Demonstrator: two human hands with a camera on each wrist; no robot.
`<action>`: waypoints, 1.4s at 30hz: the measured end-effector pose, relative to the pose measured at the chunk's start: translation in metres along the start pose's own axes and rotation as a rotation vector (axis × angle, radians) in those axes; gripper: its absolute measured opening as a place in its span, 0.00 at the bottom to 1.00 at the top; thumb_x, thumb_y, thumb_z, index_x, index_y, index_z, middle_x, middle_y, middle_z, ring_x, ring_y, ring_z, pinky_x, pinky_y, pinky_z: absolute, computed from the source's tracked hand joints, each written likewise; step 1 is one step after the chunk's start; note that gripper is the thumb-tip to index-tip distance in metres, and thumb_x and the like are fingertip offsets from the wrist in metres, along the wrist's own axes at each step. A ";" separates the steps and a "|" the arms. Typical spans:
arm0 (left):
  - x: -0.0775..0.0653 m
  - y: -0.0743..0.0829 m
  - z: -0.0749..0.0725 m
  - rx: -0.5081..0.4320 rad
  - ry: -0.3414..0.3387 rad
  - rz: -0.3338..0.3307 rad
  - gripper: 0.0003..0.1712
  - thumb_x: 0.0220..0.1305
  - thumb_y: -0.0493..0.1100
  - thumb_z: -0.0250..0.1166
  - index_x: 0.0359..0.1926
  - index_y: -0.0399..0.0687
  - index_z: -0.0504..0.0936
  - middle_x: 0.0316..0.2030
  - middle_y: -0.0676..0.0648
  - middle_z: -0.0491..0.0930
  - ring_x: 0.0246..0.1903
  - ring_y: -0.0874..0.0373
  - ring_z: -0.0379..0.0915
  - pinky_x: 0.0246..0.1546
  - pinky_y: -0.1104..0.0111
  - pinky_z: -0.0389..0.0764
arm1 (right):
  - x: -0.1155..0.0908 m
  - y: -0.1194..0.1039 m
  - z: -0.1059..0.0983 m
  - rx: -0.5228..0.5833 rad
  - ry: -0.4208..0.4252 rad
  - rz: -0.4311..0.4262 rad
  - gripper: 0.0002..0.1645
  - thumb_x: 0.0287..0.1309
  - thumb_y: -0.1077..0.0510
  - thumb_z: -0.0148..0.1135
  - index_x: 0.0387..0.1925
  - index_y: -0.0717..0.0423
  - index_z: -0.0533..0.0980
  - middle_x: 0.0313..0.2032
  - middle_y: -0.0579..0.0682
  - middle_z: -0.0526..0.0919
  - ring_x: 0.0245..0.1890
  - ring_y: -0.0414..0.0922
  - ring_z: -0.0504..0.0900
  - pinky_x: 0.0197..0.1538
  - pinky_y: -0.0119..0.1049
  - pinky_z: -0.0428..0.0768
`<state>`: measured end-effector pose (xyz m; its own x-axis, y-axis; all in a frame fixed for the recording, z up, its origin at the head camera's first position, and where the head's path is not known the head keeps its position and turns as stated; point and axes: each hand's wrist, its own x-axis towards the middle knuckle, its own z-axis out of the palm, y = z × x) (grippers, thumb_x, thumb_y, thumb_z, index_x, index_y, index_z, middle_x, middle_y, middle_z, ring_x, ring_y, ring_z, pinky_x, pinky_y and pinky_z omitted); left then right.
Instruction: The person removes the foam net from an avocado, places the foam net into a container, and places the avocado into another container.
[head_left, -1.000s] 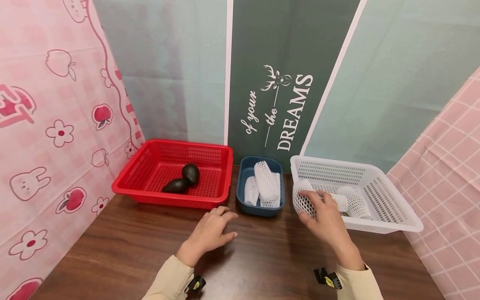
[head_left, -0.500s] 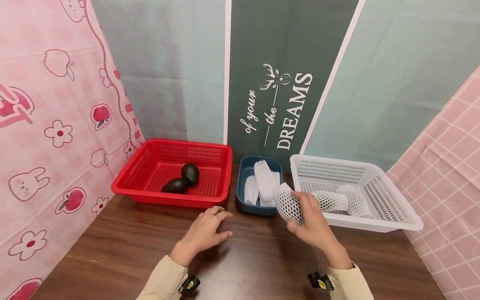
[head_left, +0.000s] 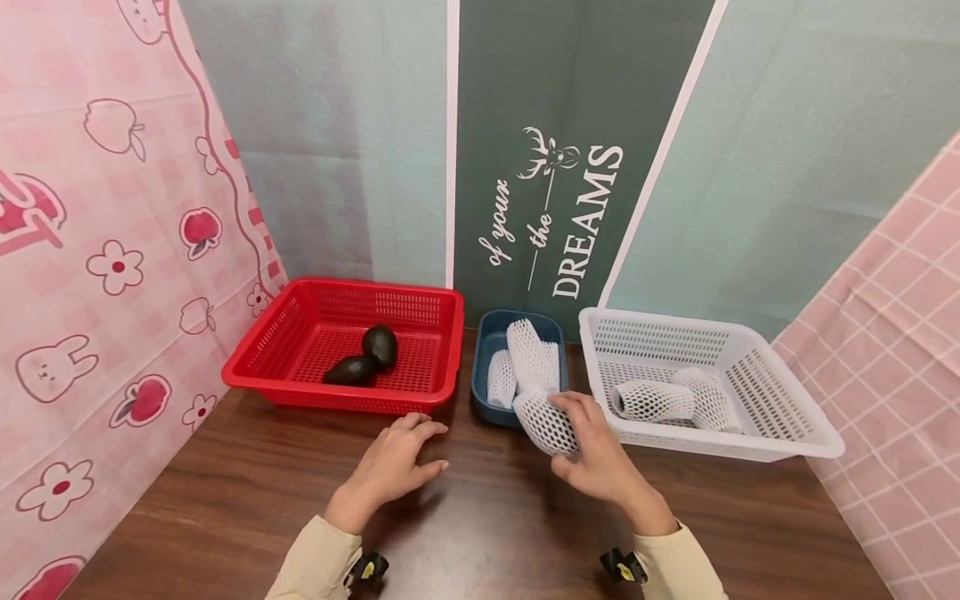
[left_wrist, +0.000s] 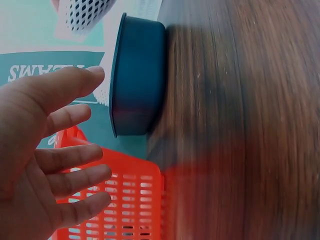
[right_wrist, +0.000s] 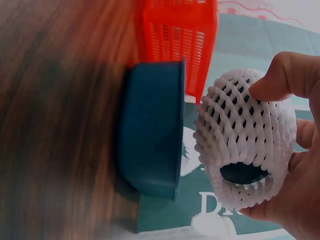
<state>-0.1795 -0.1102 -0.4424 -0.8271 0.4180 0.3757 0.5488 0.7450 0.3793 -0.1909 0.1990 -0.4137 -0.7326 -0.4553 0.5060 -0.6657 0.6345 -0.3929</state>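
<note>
My right hand (head_left: 600,458) grips an avocado in a white foam net (head_left: 547,423), in front of the blue bin's near rim. Dark skin shows through the net's open end in the right wrist view, where thumb and fingers wrap the netted avocado (right_wrist: 245,135). White foam nets (head_left: 528,354) lie in the blue bin (head_left: 491,333). My left hand (head_left: 393,462) is over the table before the red basket, its fingers spread and holding nothing; the left wrist view shows that hand (left_wrist: 55,160) beside the blue bin (left_wrist: 140,75).
Two bare dark avocados (head_left: 380,346) lie in the red basket (head_left: 247,362) at left. At right, the white basket (head_left: 806,429) holds netted pieces (head_left: 660,402). Patterned cloths hang behind and at both sides of the wooden table (head_left: 480,533).
My right hand has carried the netted avocado leftward out of the white basket to the blue bin's front. My left hand has drifted slightly left and toward me.
</note>
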 end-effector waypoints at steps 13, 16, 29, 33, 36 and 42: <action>-0.014 -0.017 -0.005 -0.001 0.000 -0.070 0.24 0.45 0.47 0.74 0.45 0.45 0.81 0.38 0.48 0.75 0.40 0.51 0.73 0.37 0.54 0.74 | 0.000 -0.002 0.025 0.026 -0.089 -0.075 0.40 0.26 0.65 0.63 0.53 0.55 0.71 0.53 0.53 0.68 0.53 0.50 0.66 0.49 0.46 0.70; -0.016 -0.020 -0.006 -0.003 -0.005 -0.089 0.24 0.45 0.47 0.74 0.45 0.44 0.81 0.39 0.48 0.75 0.40 0.50 0.74 0.36 0.53 0.74 | 0.001 -0.001 0.031 0.032 -0.103 -0.126 0.39 0.25 0.65 0.63 0.51 0.54 0.72 0.53 0.52 0.69 0.53 0.50 0.66 0.50 0.45 0.70; -0.023 -0.034 -0.010 0.003 0.006 -0.139 0.24 0.43 0.44 0.75 0.44 0.42 0.81 0.39 0.46 0.76 0.41 0.49 0.74 0.39 0.56 0.76 | 0.006 0.006 0.051 0.035 -0.250 -0.214 0.36 0.30 0.67 0.65 0.50 0.53 0.74 0.55 0.55 0.69 0.57 0.52 0.65 0.51 0.49 0.70; -0.025 -0.038 -0.010 0.001 0.000 -0.159 0.24 0.43 0.45 0.75 0.44 0.42 0.81 0.39 0.46 0.76 0.41 0.49 0.74 0.40 0.56 0.76 | 0.006 0.008 0.053 0.040 -0.278 -0.198 0.36 0.32 0.68 0.65 0.52 0.52 0.73 0.57 0.56 0.69 0.59 0.53 0.64 0.50 0.54 0.69; -0.026 -0.041 -0.009 -0.003 -0.007 -0.172 0.25 0.44 0.46 0.75 0.44 0.43 0.81 0.39 0.46 0.76 0.41 0.50 0.74 0.41 0.57 0.75 | 0.007 0.009 0.053 0.037 -0.293 -0.182 0.36 0.33 0.69 0.65 0.52 0.52 0.73 0.58 0.58 0.69 0.58 0.53 0.63 0.49 0.55 0.69; -0.026 -0.041 -0.007 -0.014 0.001 -0.181 0.24 0.44 0.46 0.74 0.45 0.43 0.81 0.39 0.47 0.76 0.42 0.50 0.74 0.41 0.57 0.75 | 0.008 0.008 0.052 0.022 -0.319 -0.166 0.37 0.34 0.69 0.64 0.54 0.52 0.71 0.59 0.58 0.68 0.58 0.53 0.63 0.50 0.54 0.69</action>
<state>-0.1798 -0.1553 -0.4615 -0.9125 0.2772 0.3008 0.3925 0.8006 0.4529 -0.2095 0.1679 -0.4525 -0.6195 -0.7252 0.3005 -0.7797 0.5236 -0.3434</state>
